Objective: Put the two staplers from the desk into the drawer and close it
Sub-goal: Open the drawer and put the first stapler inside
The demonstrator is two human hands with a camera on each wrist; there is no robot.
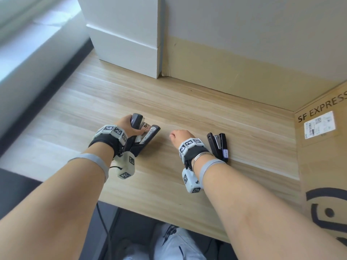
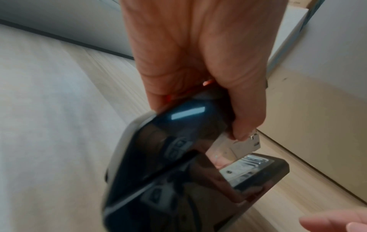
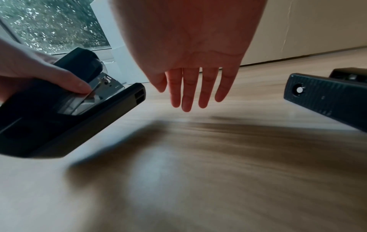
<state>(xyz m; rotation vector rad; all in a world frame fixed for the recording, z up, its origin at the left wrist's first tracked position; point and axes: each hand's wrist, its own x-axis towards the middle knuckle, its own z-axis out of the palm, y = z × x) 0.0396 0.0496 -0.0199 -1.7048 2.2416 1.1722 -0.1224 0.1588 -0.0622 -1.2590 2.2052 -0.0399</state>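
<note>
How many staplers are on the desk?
2. The big stapler is gripped in the left hand, over the desk. The small stapler lies on its side just right of the empty right hand. No others show.

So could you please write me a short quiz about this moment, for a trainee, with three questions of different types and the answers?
1. True or false: the left hand grips the large stapler.
2. Multiple choice: the small stapler is
A. in the right hand
B. lying on the desk beside the right wrist
C. on top of the cardboard box
3. Short answer: how are the fingers of the right hand in the right wrist view?

Key
1. True; its fingers curl round the top arm.
2. B; it lies on the desk, untouched, left of the cardboard box.
3. Straight, pointing down over the desk, holding nothing.
</note>
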